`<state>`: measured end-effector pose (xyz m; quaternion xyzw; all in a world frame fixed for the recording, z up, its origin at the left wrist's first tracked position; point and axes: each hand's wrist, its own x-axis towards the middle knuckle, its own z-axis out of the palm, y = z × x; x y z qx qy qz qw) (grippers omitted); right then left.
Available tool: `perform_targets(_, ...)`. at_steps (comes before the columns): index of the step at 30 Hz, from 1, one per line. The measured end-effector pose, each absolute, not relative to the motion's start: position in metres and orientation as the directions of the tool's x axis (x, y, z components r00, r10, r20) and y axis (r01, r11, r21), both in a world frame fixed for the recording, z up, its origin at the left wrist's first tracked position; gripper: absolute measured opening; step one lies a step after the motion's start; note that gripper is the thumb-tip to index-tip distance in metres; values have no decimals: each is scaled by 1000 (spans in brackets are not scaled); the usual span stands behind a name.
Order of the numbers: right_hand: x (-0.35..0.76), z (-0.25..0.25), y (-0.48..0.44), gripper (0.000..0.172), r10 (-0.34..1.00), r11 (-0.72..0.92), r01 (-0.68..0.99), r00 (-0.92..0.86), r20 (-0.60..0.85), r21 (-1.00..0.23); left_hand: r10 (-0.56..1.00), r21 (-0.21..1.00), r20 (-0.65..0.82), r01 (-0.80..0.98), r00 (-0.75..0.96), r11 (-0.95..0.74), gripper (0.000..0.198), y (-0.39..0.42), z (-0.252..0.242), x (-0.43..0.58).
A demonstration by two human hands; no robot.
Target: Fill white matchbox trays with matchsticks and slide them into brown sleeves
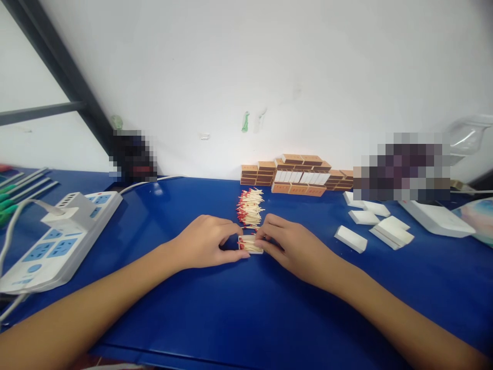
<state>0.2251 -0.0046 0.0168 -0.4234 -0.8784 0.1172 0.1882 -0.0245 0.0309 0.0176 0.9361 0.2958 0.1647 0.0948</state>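
Note:
A small white matchbox tray [252,251] with red-headed matches in it lies on the blue table [231,308]. My left hand [210,241] grips the tray's left end between thumb and fingers. At the tray's right end is my right hand [290,246], its fingers pinched together over the matches; whatever is between its fingertips is too small to make out. Just behind the tray spreads a pile of loose matches [250,208], most of their red heads toward the left.
Stacked brown matchboxes [300,189] stand against the wall. Several white trays [351,239] lie at the right, near a larger white box [437,218]. A white power strip [57,252] with cables and green-handled tools [23,192] are at the left.

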Motion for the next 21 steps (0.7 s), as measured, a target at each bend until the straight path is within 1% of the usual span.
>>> perform_targets(3, 223, 13, -4, 9, 789, 614, 690, -555, 265, -383, 584, 275, 252, 521, 772, -808, 36, 31, 18, -24)
perform_targets(6, 221, 10, -4, 10, 796, 604, 686, -544, 266, -405, 577, 275, 259, 513, 775, -813, 37, 30, 18, -24)
perform_targets(10, 225, 14, -4, 13, 799, 600, 694, -539, 267, -398, 581, 279, 251, 517, 774, -809, 36, 29, 19, -25)
perform_targets(12, 229, 18, -4, 9, 801, 597, 704, -545, 248, -385, 578, 275, 253, 516, 776, -811, 36, 30, 19, -25)
perform_targets(14, 232, 23, -4, 5, 809, 583, 717, -553, 198, -382, 574, 267, 256, 514, 778, -815, 37, 30, 18, -26)
perform_targets(18, 234, 27, -4, 13, 824, 552, 737, -553, 120, -390, 577, 261, 251, 520, 777, -813, 36, 30, 18, -25)
perform_targets(21, 234, 28, -4, 13, 817, 565, 728, -560, 138, -389, 581, 266, 248, 522, 775, -810, 36, 29, 19, -24)
